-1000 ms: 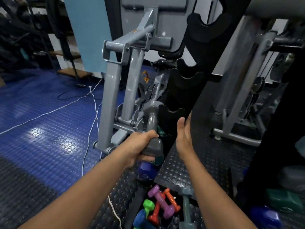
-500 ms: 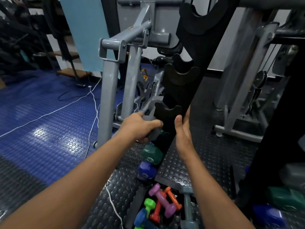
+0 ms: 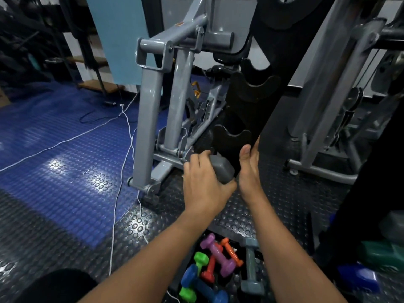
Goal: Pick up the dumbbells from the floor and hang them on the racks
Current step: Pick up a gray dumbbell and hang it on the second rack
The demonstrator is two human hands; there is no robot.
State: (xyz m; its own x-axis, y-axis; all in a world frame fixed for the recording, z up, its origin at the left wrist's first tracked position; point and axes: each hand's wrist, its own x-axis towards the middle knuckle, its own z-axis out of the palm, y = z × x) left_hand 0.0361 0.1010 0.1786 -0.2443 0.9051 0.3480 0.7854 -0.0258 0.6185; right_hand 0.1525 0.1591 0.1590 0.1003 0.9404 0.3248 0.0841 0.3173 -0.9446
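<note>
My left hand (image 3: 203,180) is closed around a grey dumbbell (image 3: 222,169), holding it against the lower part of the black rack (image 3: 251,88), just under an empty cradle (image 3: 232,138). My right hand (image 3: 249,169) rests flat with fingers straight on the rack's edge beside the dumbbell's near head. On the floor near my arms lie several small dumbbells: purple (image 3: 217,252), orange (image 3: 231,251), red (image 3: 209,268), green (image 3: 200,260), blue (image 3: 203,287) and grey-blue (image 3: 251,267).
A grey exercise machine (image 3: 153,101) stands just left of the rack, another grey frame (image 3: 323,119) to the right. White cables (image 3: 122,149) trail over the blue studded mat. Green and blue weights (image 3: 380,256) sit low at the right.
My left hand swung the grey dumbbell from upright up against the rack, then lowered it to below the bottom empty cradle. My right hand stayed on the rack's edge.
</note>
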